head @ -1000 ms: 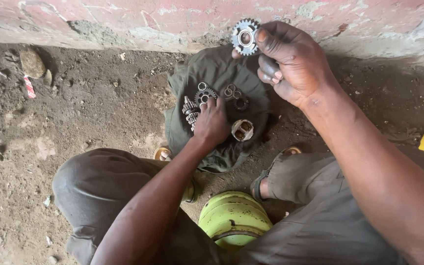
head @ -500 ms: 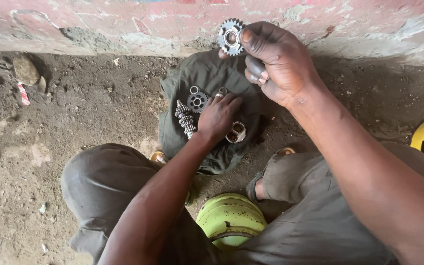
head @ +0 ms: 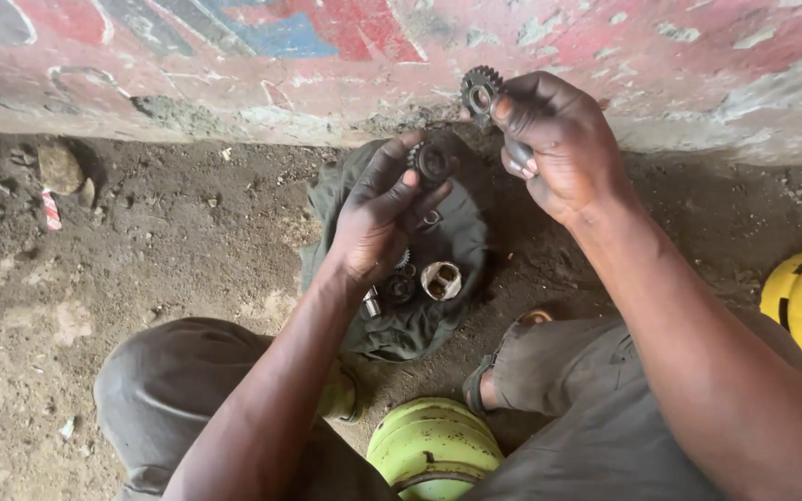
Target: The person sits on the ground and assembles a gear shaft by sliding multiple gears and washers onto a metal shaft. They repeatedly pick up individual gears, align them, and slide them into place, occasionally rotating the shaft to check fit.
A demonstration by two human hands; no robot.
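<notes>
Up near the painted wall (head: 234, 65), the right hand (head: 559, 148) has its thumb and forefinger pinched shut around a small toothed gear (head: 480, 90), teeth pointing up and away from the palm, bore roughly facing the camera. Just down and to the left of it, the left hand (head: 378, 218) is raised off the dark cloth (head: 420, 325) with its fingertips closed on a second, darker round gear-like part (head: 433, 162). So the two pieces sit close but not touching, the right one higher and closer to the wall. Loose bits, including a pale metal sleeve (head: 441, 280), lie on the cloth under the left palm, between the person's knees.
</notes>
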